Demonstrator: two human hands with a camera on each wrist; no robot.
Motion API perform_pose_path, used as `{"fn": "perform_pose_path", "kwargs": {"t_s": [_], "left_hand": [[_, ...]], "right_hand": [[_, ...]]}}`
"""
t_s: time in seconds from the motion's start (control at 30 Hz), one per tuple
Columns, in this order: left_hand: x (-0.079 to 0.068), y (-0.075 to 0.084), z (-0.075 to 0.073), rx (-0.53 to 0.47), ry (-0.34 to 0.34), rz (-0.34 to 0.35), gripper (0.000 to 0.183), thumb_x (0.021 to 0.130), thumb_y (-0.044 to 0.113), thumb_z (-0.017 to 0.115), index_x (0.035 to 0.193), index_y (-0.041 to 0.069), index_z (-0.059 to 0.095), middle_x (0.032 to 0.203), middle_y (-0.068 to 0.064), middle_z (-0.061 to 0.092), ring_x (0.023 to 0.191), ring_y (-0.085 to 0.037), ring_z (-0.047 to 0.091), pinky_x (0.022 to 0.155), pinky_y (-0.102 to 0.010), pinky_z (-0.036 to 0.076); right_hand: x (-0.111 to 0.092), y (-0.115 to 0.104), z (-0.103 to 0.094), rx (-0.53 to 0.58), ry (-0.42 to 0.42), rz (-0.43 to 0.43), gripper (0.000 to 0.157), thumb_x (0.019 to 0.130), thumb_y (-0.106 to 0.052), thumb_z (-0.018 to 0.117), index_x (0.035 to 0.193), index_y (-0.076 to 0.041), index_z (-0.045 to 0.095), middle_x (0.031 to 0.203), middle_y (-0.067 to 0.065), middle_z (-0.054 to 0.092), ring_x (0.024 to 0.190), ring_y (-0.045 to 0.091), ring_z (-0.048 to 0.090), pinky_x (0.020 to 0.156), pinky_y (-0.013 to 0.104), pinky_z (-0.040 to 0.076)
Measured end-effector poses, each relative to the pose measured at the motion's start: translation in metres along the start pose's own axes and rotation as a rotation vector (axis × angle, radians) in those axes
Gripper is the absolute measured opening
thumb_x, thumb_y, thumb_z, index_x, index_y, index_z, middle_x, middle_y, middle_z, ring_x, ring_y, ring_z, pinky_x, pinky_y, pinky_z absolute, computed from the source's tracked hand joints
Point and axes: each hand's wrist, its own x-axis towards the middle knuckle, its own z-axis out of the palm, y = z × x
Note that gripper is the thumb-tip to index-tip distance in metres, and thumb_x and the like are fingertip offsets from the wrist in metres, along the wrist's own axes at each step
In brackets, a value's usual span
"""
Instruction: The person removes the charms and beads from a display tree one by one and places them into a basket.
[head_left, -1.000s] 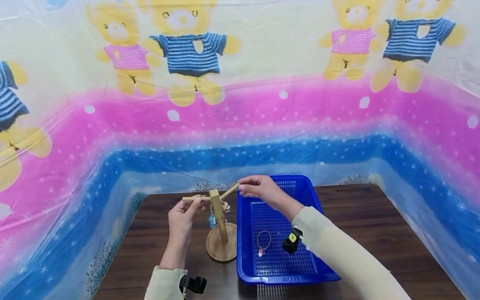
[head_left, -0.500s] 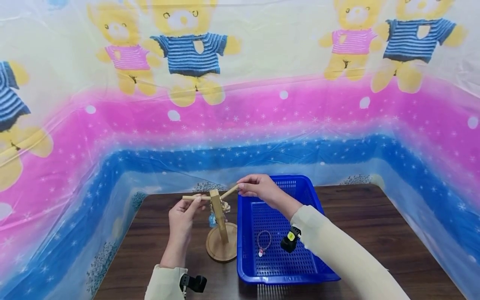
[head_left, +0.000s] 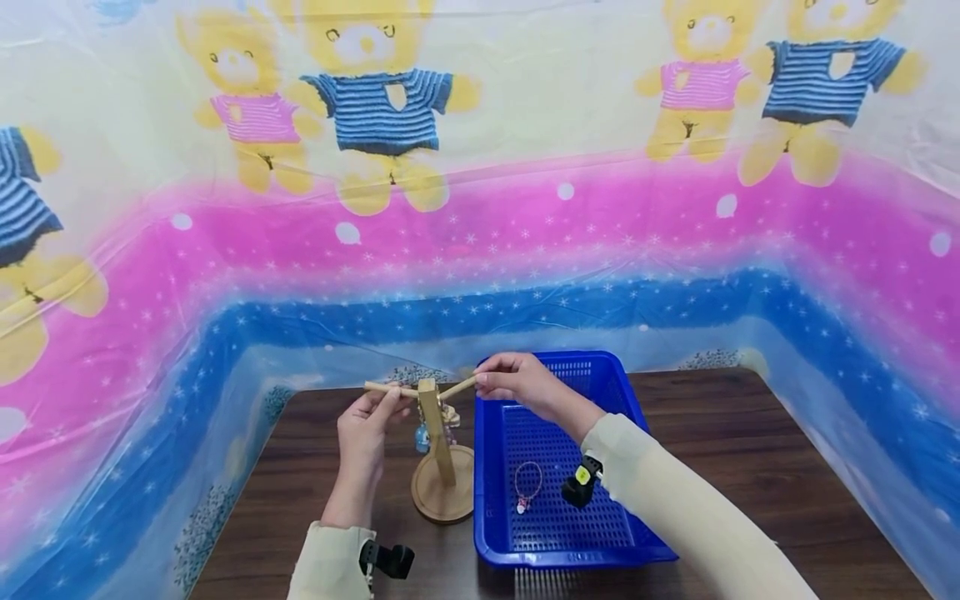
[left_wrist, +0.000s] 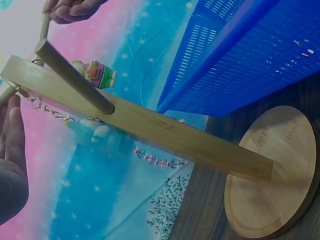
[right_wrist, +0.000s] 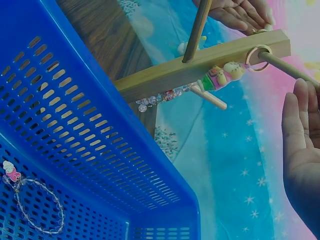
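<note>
A wooden peg stand, with its post [head_left: 441,454] upright on a round base [head_left: 423,496], stands left of the blue basket. My left hand [head_left: 363,435] pinches the left upper peg [head_left: 373,386] between thumb and fingers. With thumb and fingertips my right hand [head_left: 531,387] grips the outer end of the right upper peg [head_left: 455,388]. A blue charm [left_wrist: 102,136] hangs on a chain by the left peg. On the right peg, a gold ring [right_wrist: 258,58] bears a small green and pink figure [right_wrist: 221,76]. Clear beads [right_wrist: 159,97] hang lower, partly behind the post.
Right of the stand, the blue perforated basket [head_left: 486,500] lies beneath my right forearm. A beaded bracelet [head_left: 528,477] with a pink and white charm lies in it. The dark wooden table [head_left: 720,450] meets a bear-printed curtain [head_left: 525,217] behind.
The stand has turned slightly: the left peg's outer end has risen a little and the right peg's end has dropped. Both hands keep their grips, and the blue charm has shifted slightly left.
</note>
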Motion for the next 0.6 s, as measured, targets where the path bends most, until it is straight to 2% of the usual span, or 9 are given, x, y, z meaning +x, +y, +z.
{"fn": "perform_pose_path", "kwargs": {"t_s": [0.2,0.37,0.47,0.6], "left_hand": [[0.005,-0.001,0.002,-0.028,0.01,-0.015,0.022,0.101,0.004,0.062,0.09,0.018,0.075,0.079,0.014,0.077,0.079,0.001,0.075,0.074,-0.016,0.064],[0.009,0.0,0.005,-0.039,0.025,-0.04,0.028,0.101,0.006,0.062,0.084,0.024,0.075,0.077,0.013,0.077,0.076,0.001,0.074,0.073,-0.015,0.063],[0.013,0.001,0.007,-0.058,0.03,-0.06,0.028,0.101,0.005,0.062,0.083,0.022,0.075,0.074,0.011,0.076,0.072,0.001,0.074,0.072,-0.014,0.063],[0.017,0.001,0.009,-0.063,0.029,-0.09,0.027,0.101,0.005,0.063,0.082,0.02,0.074,0.07,0.01,0.076,0.069,0.0,0.073,0.069,-0.014,0.063]], "right_hand": [[-0.002,-0.002,0.0,0.023,-0.034,0.014,0.018,0.1,-0.001,0.059,0.1,-0.013,0.072,0.089,-0.003,0.069,0.086,0.009,0.071,0.091,0.03,0.065],[-0.002,-0.001,0.002,0.009,-0.065,0.013,0.014,0.099,0.0,0.06,0.104,-0.006,0.071,0.089,-0.003,0.068,0.085,0.01,0.072,0.088,0.029,0.065],[-0.003,-0.001,0.004,-0.008,-0.086,0.013,0.015,0.098,0.0,0.061,0.111,0.003,0.069,0.089,-0.003,0.069,0.086,0.01,0.073,0.094,0.039,0.064],[-0.004,-0.002,0.006,-0.024,-0.111,0.015,0.018,0.097,-0.001,0.062,0.114,0.006,0.068,0.089,-0.003,0.07,0.086,0.011,0.073,0.101,0.051,0.061]]}}
